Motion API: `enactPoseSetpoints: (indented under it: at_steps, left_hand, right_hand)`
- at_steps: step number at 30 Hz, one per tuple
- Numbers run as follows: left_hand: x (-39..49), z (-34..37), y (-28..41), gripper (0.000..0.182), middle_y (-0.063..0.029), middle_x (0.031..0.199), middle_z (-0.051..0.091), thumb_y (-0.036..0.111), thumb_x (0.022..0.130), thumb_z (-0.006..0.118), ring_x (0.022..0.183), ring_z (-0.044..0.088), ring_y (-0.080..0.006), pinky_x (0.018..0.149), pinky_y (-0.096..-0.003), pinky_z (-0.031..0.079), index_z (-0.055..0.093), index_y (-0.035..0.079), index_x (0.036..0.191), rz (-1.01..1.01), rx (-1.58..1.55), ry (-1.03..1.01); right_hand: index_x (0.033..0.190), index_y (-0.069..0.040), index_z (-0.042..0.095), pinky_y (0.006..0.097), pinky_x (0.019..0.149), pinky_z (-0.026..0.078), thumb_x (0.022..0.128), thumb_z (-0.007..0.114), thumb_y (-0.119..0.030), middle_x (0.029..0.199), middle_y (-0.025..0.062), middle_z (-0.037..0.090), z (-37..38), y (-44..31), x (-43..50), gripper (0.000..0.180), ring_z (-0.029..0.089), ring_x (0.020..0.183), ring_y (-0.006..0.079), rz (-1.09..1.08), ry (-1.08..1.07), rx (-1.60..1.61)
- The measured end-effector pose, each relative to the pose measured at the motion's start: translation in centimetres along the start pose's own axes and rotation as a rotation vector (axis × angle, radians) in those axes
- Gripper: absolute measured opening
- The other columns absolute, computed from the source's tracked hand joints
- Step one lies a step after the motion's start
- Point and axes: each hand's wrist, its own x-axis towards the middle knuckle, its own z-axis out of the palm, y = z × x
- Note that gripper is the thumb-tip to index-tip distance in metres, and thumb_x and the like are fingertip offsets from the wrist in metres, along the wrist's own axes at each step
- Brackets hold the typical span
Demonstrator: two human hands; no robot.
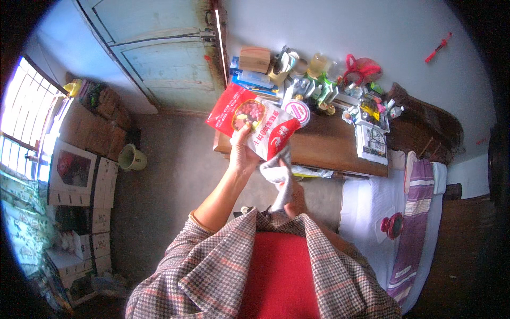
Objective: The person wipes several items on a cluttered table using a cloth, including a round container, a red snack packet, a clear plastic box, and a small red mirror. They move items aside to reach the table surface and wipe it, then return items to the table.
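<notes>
My left hand (244,153) grips a red and white plastic food packet (255,119) by its near edge, thumb on top. The packet bears printing and a picture of round pink and yellow pieces. Below its right corner, my right hand (295,199) holds a crumpled grey-white cloth (277,175), which touches or nearly touches the packet's lower edge. Part of the right hand's fingers is hidden by the cloth. Just beyond the packet, a round white tub with a pink-ringed lid (298,111) stands on the wooden table (326,139).
Bottles, boxes and a red bag (361,71) crowd the table's back. Newspapers (371,143) lie at its right end. A bed with a purple striped towel (416,223) is at right. On the left are a bucket (132,157), a white cabinet (71,171) and a pale blue door (159,52).
</notes>
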Motion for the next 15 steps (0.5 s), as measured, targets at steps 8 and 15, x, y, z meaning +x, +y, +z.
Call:
enactPoseSetpoints:
  at_steps: [8,15]
  left_hand:
    - [-1.6,0.9,0.3,0.060,-0.0096,0.132,0.055,0.020,0.085,0.069,0.122,0.055,-0.0261,0.105,-0.0460,0.044,0.041,0.007,0.136,0.141,0.130,-0.036]
    - [-2.4,1.1,-2.0,0.053,-0.0065,0.126,0.059,0.014,0.083,0.069,0.118,0.055,-0.0217,0.103,-0.0416,0.043,0.048,0.006,0.131,0.000,0.120,-0.044]
  right_hand:
    - [0.143,-0.003,0.037,0.0408,0.115,0.027,0.102,0.044,-0.039,0.143,0.0098,0.046,-5.5,0.2,3.2,0.055,0.042,0.133,0.0215,0.191,0.321,0.690]
    - [0.146,0.001,0.036,0.0337,0.111,0.030,0.106,0.038,-0.036,0.146,0.0092,0.041,-1.8,4.2,4.9,0.055,0.041,0.132,0.0195,0.270,0.343,0.286]
